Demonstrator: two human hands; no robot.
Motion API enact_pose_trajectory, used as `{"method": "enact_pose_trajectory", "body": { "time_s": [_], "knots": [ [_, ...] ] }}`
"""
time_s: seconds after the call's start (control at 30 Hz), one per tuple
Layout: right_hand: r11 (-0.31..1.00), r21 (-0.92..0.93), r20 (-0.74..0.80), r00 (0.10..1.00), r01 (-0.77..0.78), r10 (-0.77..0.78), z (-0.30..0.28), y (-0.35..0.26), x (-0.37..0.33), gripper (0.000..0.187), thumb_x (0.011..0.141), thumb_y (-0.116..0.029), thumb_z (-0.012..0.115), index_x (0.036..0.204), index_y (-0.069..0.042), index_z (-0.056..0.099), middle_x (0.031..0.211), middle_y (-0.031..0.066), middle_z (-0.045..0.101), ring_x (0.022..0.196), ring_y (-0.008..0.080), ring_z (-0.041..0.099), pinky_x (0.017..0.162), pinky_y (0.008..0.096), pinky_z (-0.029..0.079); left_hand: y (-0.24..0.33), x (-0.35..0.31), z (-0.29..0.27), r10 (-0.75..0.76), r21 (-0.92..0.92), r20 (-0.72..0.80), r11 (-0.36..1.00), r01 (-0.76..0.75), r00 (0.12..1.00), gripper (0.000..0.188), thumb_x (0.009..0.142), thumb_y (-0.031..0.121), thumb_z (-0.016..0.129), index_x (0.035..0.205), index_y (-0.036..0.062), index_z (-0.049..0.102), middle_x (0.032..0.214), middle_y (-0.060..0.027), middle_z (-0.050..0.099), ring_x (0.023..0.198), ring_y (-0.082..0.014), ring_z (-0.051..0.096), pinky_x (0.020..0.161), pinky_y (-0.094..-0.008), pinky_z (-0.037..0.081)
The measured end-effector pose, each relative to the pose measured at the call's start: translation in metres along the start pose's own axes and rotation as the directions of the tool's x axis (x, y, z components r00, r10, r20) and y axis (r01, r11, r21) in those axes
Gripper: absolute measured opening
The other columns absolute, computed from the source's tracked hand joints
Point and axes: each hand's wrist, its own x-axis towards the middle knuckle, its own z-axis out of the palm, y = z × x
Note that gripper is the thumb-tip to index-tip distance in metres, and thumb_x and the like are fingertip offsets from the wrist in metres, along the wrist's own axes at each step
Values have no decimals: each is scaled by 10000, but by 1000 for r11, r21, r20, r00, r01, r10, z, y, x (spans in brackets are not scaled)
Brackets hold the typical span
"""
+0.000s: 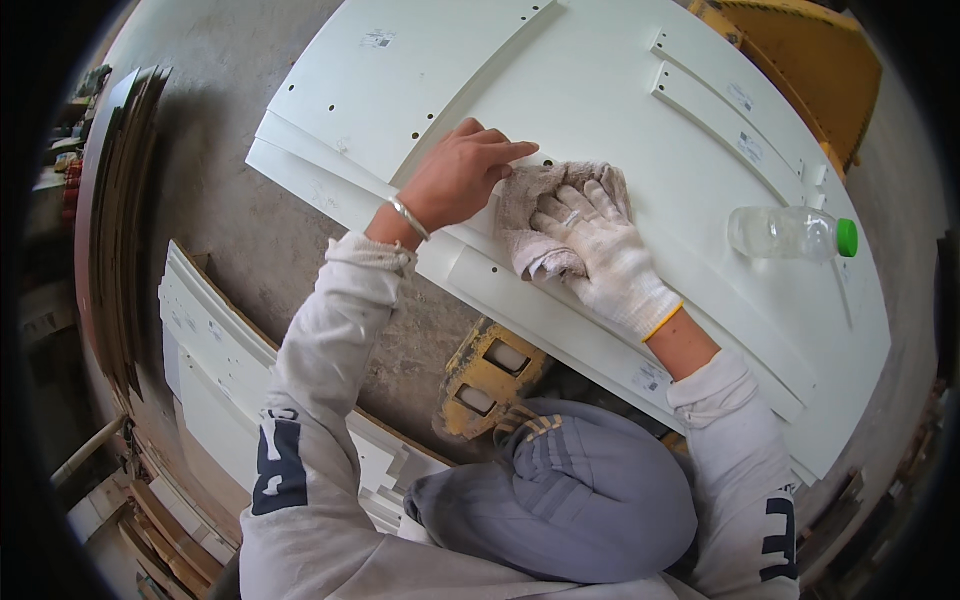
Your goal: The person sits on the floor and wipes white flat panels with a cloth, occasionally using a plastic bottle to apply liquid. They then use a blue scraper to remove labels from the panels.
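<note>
My right hand [607, 247], in a white knit glove with a yellow cuff, presses a crumpled beige cloth [522, 208] against a white panel [690, 190]. The cloth bunches around its fingers. Just left of it is my bare left hand [462, 178], a silver bangle at the wrist. Its index finger points right toward the cloth while the other fingers curl under. Whatever these fingers may hold is hidden. A small dark hole [548, 163] shows in the panel by the index fingertip.
A clear plastic bottle [785, 233] with a green cap lies on the panels at right. Narrow white strips [715, 115] rest farther back. Yellow metal equipment [800, 60] stands behind, with a yellow slotted part [490, 380] below. More white panels [215, 350] are stacked at lower left.
</note>
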Motion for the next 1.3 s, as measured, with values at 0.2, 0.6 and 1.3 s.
{"method": "enact_pose_trajectory", "body": {
  "time_s": [0.2,0.6,1.3],
  "knots": [
    [996,-78,103,993,-43,51,-5,-1,-10,572,858,-299,764,1396,-140,652,1496,171,571,1461,435,436,1246,532,325,-10,63,-5,-213,-229,383,921,316,899,174,939,67,725,1102,23,767,776,-92,725,652,-158,664,659,-335,541],
    [993,-60,-18,995,-101,100,24,-32,34,536,945,-449,654,1401,-166,643,1450,172,581,1416,432,463,1225,501,344,-34,92,4,-29,-101,425,992,79,905,58,868,20,711,849,-15,669,740,-72,682,654,-176,634,619,-352,509],
    [958,-189,99,967,-213,235,-28,32,-154,670,883,-399,711,1488,-145,574,1571,130,521,1526,345,387,1308,512,208,-7,91,-11,-269,-176,549,888,424,792,109,895,-26,702,807,-16,638,704,-47,658,599,-106,594,523,-280,466]
  ]
}}
